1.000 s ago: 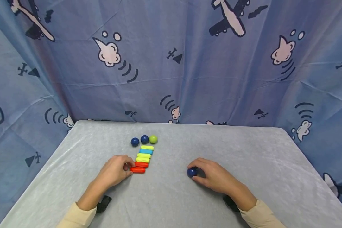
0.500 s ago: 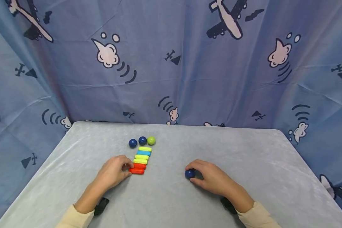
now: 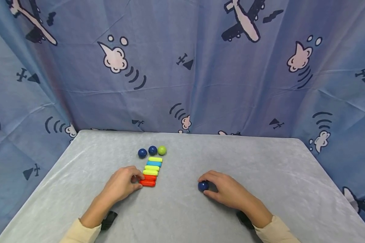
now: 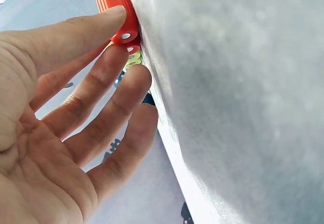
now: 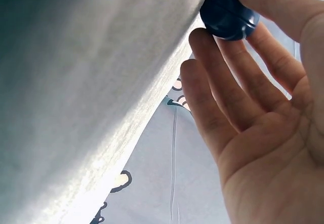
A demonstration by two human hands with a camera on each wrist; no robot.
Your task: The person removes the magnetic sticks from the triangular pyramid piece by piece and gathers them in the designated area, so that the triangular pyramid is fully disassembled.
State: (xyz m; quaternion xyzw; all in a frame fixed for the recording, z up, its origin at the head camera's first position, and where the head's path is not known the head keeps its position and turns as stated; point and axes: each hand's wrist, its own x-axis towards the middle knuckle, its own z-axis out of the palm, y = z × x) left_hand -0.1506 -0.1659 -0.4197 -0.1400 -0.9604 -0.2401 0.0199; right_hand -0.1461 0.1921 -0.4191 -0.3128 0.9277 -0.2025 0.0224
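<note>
In the head view, my left hand (image 3: 121, 184) pinches the left end of the nearest red stick (image 3: 147, 183), thumb on its near side. The left wrist view shows the thumb on this grooved red stick (image 4: 115, 1), the other fingers loosely bent. Behind it lie another red stick (image 3: 150, 177), two yellow-green sticks, a blue stick (image 3: 154, 164) and a further yellow-green stick (image 3: 155, 159), side by side in a slanted column. To the right, my right hand (image 3: 228, 190) holds a dark blue ball (image 3: 203, 186) on the table between thumb and fingers.
Two dark blue balls (image 3: 142, 153) and a green ball (image 3: 162, 150) sit in a row beyond the sticks. A pale grey cloth covers the table (image 3: 182, 216). Behind the far edge hangs a blue curtain (image 3: 158, 67) with airplane prints.
The nearest red stick has slid slightly right, more in line with the red one behind it. The right hand and its ball stay put; the head view has shifted a little.
</note>
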